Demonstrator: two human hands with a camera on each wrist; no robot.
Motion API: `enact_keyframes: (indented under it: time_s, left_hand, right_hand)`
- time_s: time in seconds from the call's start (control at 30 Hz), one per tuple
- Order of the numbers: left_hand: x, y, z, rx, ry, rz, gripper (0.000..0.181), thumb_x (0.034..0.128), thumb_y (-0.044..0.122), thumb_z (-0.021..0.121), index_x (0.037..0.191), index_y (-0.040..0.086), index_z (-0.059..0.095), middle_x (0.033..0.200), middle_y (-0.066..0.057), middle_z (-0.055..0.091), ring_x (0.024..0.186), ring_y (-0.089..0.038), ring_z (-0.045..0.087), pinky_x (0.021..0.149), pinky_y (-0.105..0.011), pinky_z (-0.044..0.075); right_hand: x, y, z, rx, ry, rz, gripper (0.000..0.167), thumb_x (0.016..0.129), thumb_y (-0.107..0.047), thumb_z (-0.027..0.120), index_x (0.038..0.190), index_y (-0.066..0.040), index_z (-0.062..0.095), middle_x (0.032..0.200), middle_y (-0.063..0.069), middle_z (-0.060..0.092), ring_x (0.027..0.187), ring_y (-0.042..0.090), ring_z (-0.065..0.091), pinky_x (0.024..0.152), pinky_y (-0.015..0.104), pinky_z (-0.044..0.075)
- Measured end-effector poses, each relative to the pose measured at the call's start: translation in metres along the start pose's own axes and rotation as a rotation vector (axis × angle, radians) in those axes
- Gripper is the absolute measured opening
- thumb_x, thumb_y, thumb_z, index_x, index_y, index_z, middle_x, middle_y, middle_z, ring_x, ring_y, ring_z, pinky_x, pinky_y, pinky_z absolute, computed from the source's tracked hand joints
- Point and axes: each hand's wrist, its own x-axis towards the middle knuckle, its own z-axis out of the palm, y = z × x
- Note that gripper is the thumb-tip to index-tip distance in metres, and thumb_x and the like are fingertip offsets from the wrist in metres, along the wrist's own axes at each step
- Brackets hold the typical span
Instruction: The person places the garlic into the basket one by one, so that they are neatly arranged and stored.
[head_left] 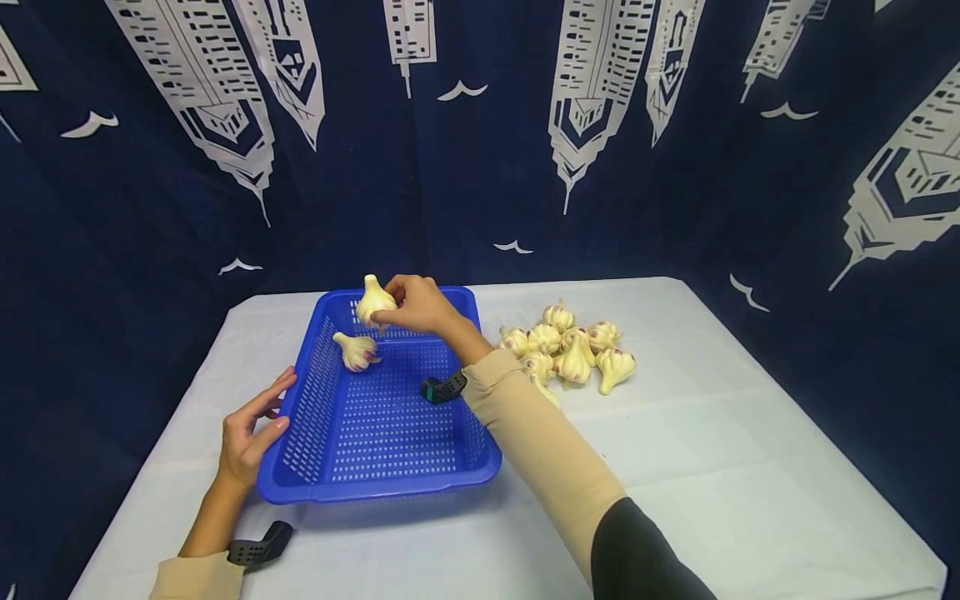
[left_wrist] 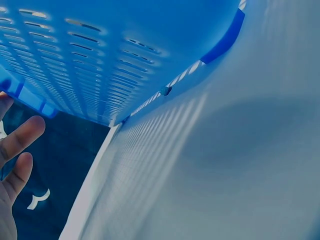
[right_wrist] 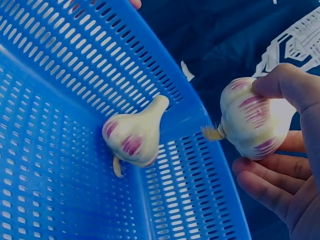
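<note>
My right hand (head_left: 422,305) pinches a garlic bulb (head_left: 374,301) over the far left part of the blue basket (head_left: 382,487). In the right wrist view the thumb and fingers of the right hand (right_wrist: 285,145) grip this bulb (right_wrist: 255,117), roots toward the basket rim. A second bulb (head_left: 357,352) lies inside the basket near its far left corner, also seen in the right wrist view as the bulb (right_wrist: 135,135) against the wall. My left hand (head_left: 251,433) holds the basket's left rim, thumb and fingers spread along it; its fingertips show in the left wrist view.
A heap of several garlic bulbs (head_left: 573,358) lies on the white tablecloth (head_left: 720,450) to the right of the basket, partly behind my right forearm. A dark blue curtain (head_left: 480,167) with white building shapes hangs behind the table.
</note>
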Motion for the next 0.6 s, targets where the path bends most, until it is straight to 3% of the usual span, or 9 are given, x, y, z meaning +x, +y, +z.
enact_keyframes:
  time_s: [0.13,0.3,0.43,0.6]
  left_hand:
    - [-0.002,-0.003,0.0,-0.001,0.0,-0.016,0.049,0.079,-0.002,0.051,0.126,-0.011,0.06,0.14,-0.005,0.057,0.089,0.001,0.062,0.074,-0.018,0.041]
    - [-0.002,-0.004,-0.001,-0.007,0.001,0.007,0.049,0.0785,-0.003,0.05,0.126,-0.012,0.06,0.139,-0.012,0.057,0.089,0.001,0.062,0.073,-0.019,0.041]
    - [-0.002,-0.004,0.0,-0.02,-0.001,0.012,0.049,0.0776,-0.004,0.051,0.126,-0.012,0.06,0.138,-0.013,0.057,0.089,0.0,0.063,0.074,-0.019,0.042]
    - [0.0,-0.001,-0.001,-0.008,-0.005,0.008,0.05,0.0781,-0.003,0.052,0.126,-0.01,0.061,0.139,-0.01,0.057,0.089,0.0,0.063,0.074,-0.018,0.041]
  right_hand:
    - [0.005,0.003,0.01,-0.031,-0.039,0.053,0.046,0.081,-0.032,0.079,0.112,-0.001,0.067,0.091,0.005,0.069,0.077,0.015,0.061,0.064,0.021,0.05]
    - [0.008,0.014,0.023,-0.105,-0.099,0.111,0.046,0.082,-0.033,0.077,0.111,0.001,0.068,0.092,0.005,0.068,0.076,0.014,0.057,0.062,0.021,0.047]
    - [0.007,0.026,0.03,-0.163,-0.137,0.181,0.037,0.082,-0.031,0.076,0.101,0.0,0.072,0.084,0.004,0.066,0.073,0.013,0.052,0.06,0.021,0.043]
    - [0.009,0.033,0.032,-0.262,-0.167,0.196,0.032,0.082,-0.031,0.076,0.093,-0.002,0.071,0.078,0.002,0.061,0.074,0.014,0.048,0.061,0.023,0.04]
